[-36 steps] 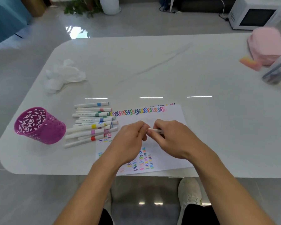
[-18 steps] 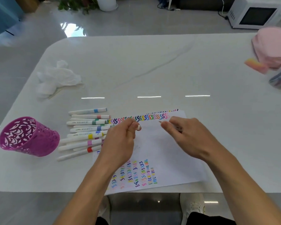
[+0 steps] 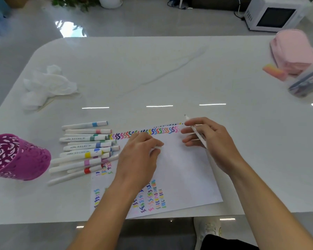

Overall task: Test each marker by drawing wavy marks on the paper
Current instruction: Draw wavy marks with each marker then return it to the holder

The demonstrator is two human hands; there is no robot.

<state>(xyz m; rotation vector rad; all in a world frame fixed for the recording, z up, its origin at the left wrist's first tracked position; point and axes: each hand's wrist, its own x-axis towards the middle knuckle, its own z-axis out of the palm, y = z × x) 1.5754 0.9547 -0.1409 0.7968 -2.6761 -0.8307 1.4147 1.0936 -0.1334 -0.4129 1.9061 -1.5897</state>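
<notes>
A second ago both hands were together over the middle of the paper (image 3: 184, 168), pulling at one pen. Now they have come apart and the cap is off. The left hand (image 3: 139, 159) rests on the sheet at centre frame, pinching the small white cap (image 3: 157, 147) between thumb and curled forefinger. The right hand (image 3: 211, 141) has carried the white marker (image 3: 200, 138) up to the right end of the row of wavy marks (image 3: 146, 132) along the paper's top edge. Its thumb and fingers curl loosely round the barrel, and the bare tip points up and left, just past the sheet's far corner. I cannot tell if the tip is touching anything.

So, to my eye, uncapping is finished and the next squiggle is about to join that row. The other markers (image 3: 85, 147) lie in a bundle at the left of the paper, beside the purple pen holder (image 3: 16, 157).
</notes>
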